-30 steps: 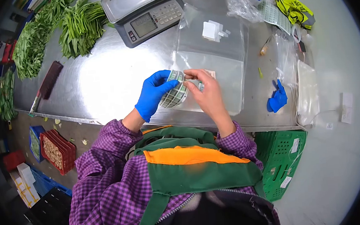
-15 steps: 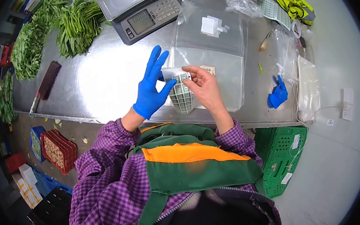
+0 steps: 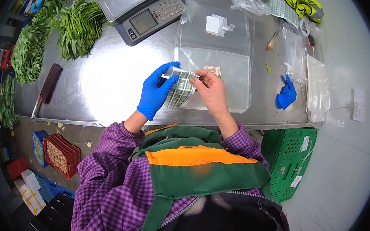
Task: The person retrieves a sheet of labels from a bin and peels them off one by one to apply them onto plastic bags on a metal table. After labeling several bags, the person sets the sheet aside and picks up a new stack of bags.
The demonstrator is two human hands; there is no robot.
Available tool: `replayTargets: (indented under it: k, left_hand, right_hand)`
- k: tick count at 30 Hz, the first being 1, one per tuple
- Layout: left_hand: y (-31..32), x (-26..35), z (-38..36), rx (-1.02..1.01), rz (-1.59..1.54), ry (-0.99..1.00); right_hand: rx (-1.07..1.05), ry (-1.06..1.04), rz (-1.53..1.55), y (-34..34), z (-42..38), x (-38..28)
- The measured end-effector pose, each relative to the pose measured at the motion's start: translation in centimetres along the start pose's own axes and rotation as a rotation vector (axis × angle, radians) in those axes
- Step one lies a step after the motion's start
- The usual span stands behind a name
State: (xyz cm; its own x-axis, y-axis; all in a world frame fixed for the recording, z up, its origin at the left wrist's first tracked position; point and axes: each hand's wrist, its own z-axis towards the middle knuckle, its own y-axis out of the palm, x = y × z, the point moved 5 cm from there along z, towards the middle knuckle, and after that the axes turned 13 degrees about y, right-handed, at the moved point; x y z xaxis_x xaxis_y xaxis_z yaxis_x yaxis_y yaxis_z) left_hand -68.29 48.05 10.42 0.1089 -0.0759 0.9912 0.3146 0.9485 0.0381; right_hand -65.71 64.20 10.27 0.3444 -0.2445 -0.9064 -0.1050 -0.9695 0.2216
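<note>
My left hand (image 3: 154, 89), in a blue glove, grips the left edge of a sheet of printed labels (image 3: 178, 93) between thumb and fingers. My bare right hand (image 3: 211, 91) pinches the sheet's upper right corner. The sheet hangs tilted and curved above the table's front edge. Under and beyond my hands lie clear plastic bags (image 3: 230, 86), with a small stack of printed labels (image 3: 213, 71) on them just past my right fingers. White label pieces (image 3: 215, 25) rest farther up on the bags.
A scale (image 3: 149, 16) stands at the back of the metal table (image 3: 104, 78). Leafy greens (image 3: 78, 28) and a brush (image 3: 51, 82) lie left. A blue glove (image 3: 286, 94) and a yellow-green vest (image 3: 303, 3) are right. Green crates (image 3: 288, 164) stand below the table.
My left fingers, spread upward before, have bent down over the sheet's top edge. The label sheet has tilted, its lower end swinging to the left. My right hand has barely moved.
</note>
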Motion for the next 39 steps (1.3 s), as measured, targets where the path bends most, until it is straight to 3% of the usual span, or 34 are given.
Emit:
replayTargets:
  k: [3,6,10,15,17,19,26,29,31,33,39]
  left_hand:
    - [0.3,1.9,0.2,0.053,0.043,-0.015]
    - [0.1,2.4,0.5,0.072,0.127,0.13]
    - [-0.2,1.4,0.5,-0.017,0.052,0.099]
    - [-0.9,-0.6,0.0,0.099,0.05,-0.088]
    - [-0.9,-0.6,-0.1,0.087,0.088,-0.092]
    - [-0.9,-0.7,-0.2,0.075,0.127,-0.094]
    - [-0.9,-1.1,-0.3,0.133,0.096,-0.038]
    - [-0.9,-1.1,-0.1,0.147,0.136,-0.075]
    - [-1.1,-1.5,0.2,0.149,0.16,-0.125]
    - [-1.4,-2.2,0.2,0.143,0.153,-0.246]
    - [-0.1,-2.5,-0.3,-0.009,0.145,-0.187]
  right_hand:
    - [-0.023,0.047,0.017,-0.1,0.0,0.3]
    - [-0.041,0.069,-0.043,-0.4,0.2,1.1]
    - [-0.021,0.065,-0.151,-0.6,0.1,1.3]
    - [-0.02,-0.033,-0.175,0.2,-0.1,0.6]
    - [0.03,-0.11,-0.152,0.0,-0.3,-0.5]
    - [-0.056,-0.084,-0.328,-0.1,-0.2,-0.9]
    - [-0.062,-0.005,-0.327,0.1,-0.3,-0.4]
    - [0.009,-0.184,-0.502,0.4,-0.9,-1.5]
    - [0.053,-0.44,-0.631,0.9,-1.8,-2.9]
    - [0.085,-0.349,-0.498,0.4,-1.7,-2.7]
    - [0.033,-0.095,-0.169,-0.1,-0.1,-1.5]
